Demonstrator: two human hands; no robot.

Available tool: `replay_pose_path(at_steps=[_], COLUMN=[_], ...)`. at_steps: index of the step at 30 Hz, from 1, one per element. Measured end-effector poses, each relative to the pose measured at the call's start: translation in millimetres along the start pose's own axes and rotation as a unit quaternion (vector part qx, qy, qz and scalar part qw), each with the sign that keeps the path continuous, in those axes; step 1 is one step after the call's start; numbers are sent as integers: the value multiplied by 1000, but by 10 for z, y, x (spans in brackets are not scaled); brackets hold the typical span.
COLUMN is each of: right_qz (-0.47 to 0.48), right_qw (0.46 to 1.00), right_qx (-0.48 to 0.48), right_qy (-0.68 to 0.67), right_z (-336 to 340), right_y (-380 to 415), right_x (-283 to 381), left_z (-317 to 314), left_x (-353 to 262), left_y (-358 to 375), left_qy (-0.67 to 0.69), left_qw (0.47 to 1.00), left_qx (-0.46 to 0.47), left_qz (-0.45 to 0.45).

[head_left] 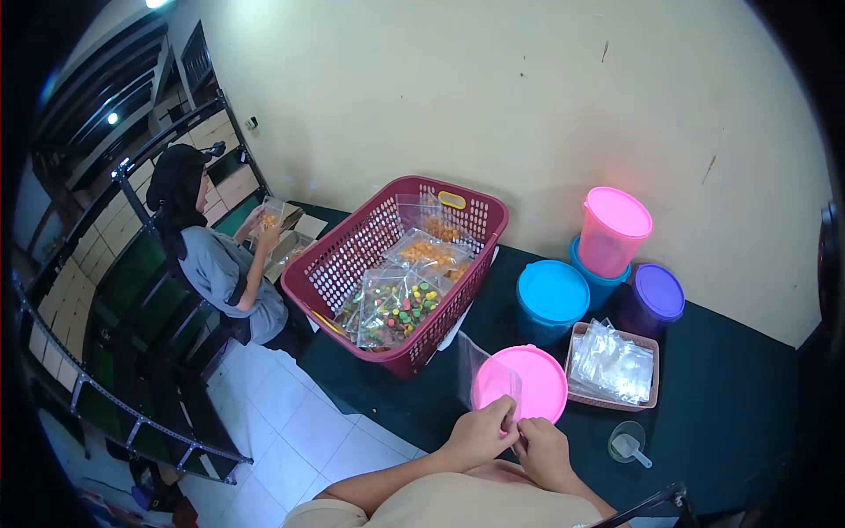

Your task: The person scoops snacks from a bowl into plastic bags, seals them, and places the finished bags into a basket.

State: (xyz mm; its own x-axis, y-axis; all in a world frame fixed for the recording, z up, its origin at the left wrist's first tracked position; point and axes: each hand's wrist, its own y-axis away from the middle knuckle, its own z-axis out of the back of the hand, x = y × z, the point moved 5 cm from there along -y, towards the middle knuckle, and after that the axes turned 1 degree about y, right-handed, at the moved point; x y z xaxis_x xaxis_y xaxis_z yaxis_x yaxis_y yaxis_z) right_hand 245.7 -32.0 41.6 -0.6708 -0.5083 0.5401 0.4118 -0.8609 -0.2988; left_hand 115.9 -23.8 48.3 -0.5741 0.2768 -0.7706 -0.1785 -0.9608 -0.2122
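Observation:
A clear plastic bag (469, 377) stands up from my hands, in front of the pink lid (544, 380) of a tub on the table. My left hand (481, 433) is closed, pinching the bag near its lower edge. Right beside it, my right hand (544, 452) has its fingers closed at the bag's bottom corner, and the fingertips of both hands nearly touch. No contents show inside the bag. To the right of the pink lid, a basket (607, 407) holds a pile of clear bags (613, 363).
A maroon crate (407, 363) holds bags of colourful and orange snacks. Blue (553, 299), purple (653, 299) and pink (613, 233) tubs stand along the wall. A scoop (628, 446) rests in a small bowl at right. Another person (224, 273) handles a bag at left.

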Motion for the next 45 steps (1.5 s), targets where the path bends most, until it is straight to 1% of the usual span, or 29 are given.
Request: replay_pose_path(at_steps=[1,3,4,6,7,8,9,10,14,16,17,19,20,22,23,25,26,27,28,29,32,33,35,38,40,43,45], right_qz=[0,-80,-79,-183,-183,-203,-224,-228,-228,-138,-137,-169,-152,-148,-144,-144,-144,-144,-147,-150,-159,-160,-169,-153,-148,-128,-115], right_qw=[1000,997,997,983,983,979,973,971,965,985,985,955,936,930,922,916,910,910,891,871,855,855,821,832,829,826,826], right_qx=[-1,8,10,-16,-15,-13,-11,-29,-54,-52,-52,90,119,115,111,109,104,104,109,114,98,97,118,109,108,107,107], right_qy=[-1,-9,-9,-8,-9,-29,-49,-68,-118,-90,-89,-228,-294,-318,-341,-359,-376,-376,-415,-453,-483,-484,-533,-521,-528,-538,-541], right_z=[-43,-127,-160,-164,-150,-123,-98,-39,-78,-102,-116,-283,-263,-254,-257,-286,-297,-302,-312,-327,-342,-343,-366,-412,-402,-401,-380], right_y=[11,32,10,8,7,1,6,12,19,-5,-1,31,29,11,3,-26,-31,-30,-26,-18,23,21,24,39,52,56,39], right_x=[-5,-105,-174,-448,-476,-499,-508,-487,-510,-425,-439,-444,-380,-311,-276,-237,-222,-212,-198,-180,-108,-108,-105,-172,-176,-186,-207], left_z=[-38,-15,-2,21,32,41,81,123,209,201,226,193,222,370,416,384,381,329,279,268,253,243,211,200,203,215,230], left_x=[71,85,92,190,221,223,215,214,303,276,285,240,211,-73,-104,-144,-135,-92,-58,-61,-102,-132,-152,-157,-179,-185,-185], left_y=[6,14,20,23,23,36,58,77,125,141,143,158,158,159,121,75,70,53,47,46,47,57,61,71,70,55,27], left_qy=[-23,-39,-53,-62,-71,-71,-76,-80,-63,-95,-94,-74,-74,-85,-85,-157,-156,-181,-204,-204,-193,-208,-222,-230,-221,-224,-230], left_qw=[997,997,997,996,996,995,996,995,995,995,995,994,994,976,976,961,961,956,948,949,947,940,933,931,930,930,926], left_qx=[45,42,39,44,49,50,20,-10,-27,-7,-9,76,76,-1,-2,86,86,126,166,167,170,180,192,188,199,185,194], left_qz=[51,43,34,38,39,41,47,52,70,33,33,-34,-33,-203,-201,-212,-210,-194,-177,-176,-194,-200,-208,-212,-214,-224,-226])
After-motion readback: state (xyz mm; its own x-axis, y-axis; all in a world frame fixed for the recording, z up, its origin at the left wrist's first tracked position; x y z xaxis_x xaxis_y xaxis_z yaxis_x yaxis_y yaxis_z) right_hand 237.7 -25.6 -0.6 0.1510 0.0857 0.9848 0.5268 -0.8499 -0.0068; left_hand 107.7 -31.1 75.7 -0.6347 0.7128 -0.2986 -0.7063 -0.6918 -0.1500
